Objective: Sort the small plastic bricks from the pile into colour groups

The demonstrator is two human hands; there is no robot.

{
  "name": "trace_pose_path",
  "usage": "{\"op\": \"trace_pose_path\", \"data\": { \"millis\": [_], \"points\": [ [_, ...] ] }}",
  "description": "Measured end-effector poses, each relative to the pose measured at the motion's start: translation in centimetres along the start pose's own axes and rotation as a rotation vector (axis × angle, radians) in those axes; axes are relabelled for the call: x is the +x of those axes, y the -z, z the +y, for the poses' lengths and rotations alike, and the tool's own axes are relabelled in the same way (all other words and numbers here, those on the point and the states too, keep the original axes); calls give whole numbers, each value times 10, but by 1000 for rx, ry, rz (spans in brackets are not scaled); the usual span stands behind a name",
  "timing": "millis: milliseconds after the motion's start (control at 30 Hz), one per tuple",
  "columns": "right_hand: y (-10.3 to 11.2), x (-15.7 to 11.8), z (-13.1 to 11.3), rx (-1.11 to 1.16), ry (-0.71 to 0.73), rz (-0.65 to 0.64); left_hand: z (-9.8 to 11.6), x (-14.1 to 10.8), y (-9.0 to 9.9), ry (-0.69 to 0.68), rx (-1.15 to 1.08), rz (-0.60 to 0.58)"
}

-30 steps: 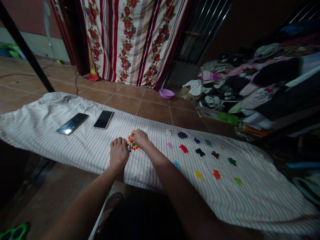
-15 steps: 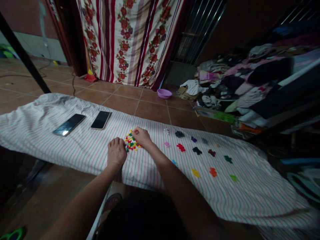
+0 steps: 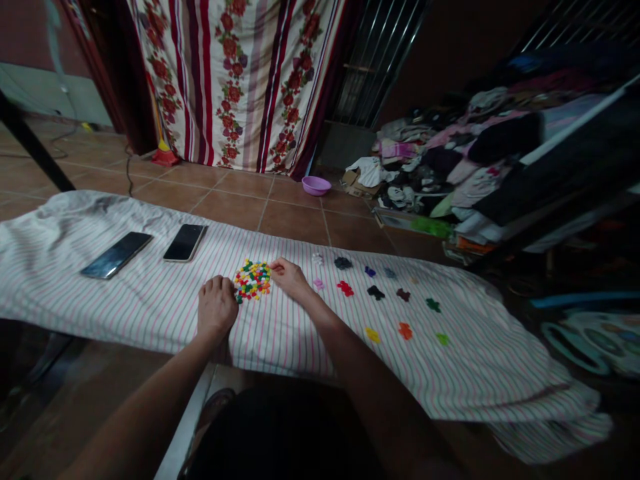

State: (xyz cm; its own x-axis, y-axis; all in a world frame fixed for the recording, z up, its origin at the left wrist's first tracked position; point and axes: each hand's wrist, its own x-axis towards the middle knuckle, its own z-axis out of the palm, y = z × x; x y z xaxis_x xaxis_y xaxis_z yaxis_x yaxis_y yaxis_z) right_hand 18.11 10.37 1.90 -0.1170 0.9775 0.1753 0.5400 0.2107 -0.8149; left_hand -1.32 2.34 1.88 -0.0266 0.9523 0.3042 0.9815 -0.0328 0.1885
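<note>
A pile of small colored pieces [image 3: 253, 279], red, yellow, green, white and orange, lies on the striped cloth [image 3: 165, 300]. Against the pile's left side my left hand [image 3: 217, 305] rests palm down, fingers lying on the cloth. My right hand [image 3: 290, 277] is at the pile's right edge, thumb and fingertips pinched together; anything between them is too small to make out. To its right are small one-color groups, among them red pieces [image 3: 345, 288], black pieces [image 3: 375, 293], yellow pieces [image 3: 373, 335], orange pieces [image 3: 405, 331] and dark green pieces [image 3: 433, 305].
Two phones, one larger [image 3: 117, 255] and one smaller [image 3: 185, 242], lie on the cloth at the left. Beyond the cloth's far edge, a purple basin [image 3: 316, 186] stands on the tiled floor. Heaped clothes [image 3: 460, 147] fill the right background, and a floral curtain [image 3: 235, 80] hangs behind.
My right hand has drawn back from over the pile to its right edge, uncovering more pieces. My left hand stays beside the pile. The camera view has turned slightly right.
</note>
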Motion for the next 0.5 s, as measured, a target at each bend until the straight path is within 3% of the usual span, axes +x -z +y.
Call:
{"op": "trace_pose_path", "data": {
  "millis": [300,500],
  "points": [
    [38,-14,13,-113,56,62,1,-1,5,4,29,-29],
    [83,-31,36,-146,-12,155,1,-1,6,-7,63,-62]
  ]
}}
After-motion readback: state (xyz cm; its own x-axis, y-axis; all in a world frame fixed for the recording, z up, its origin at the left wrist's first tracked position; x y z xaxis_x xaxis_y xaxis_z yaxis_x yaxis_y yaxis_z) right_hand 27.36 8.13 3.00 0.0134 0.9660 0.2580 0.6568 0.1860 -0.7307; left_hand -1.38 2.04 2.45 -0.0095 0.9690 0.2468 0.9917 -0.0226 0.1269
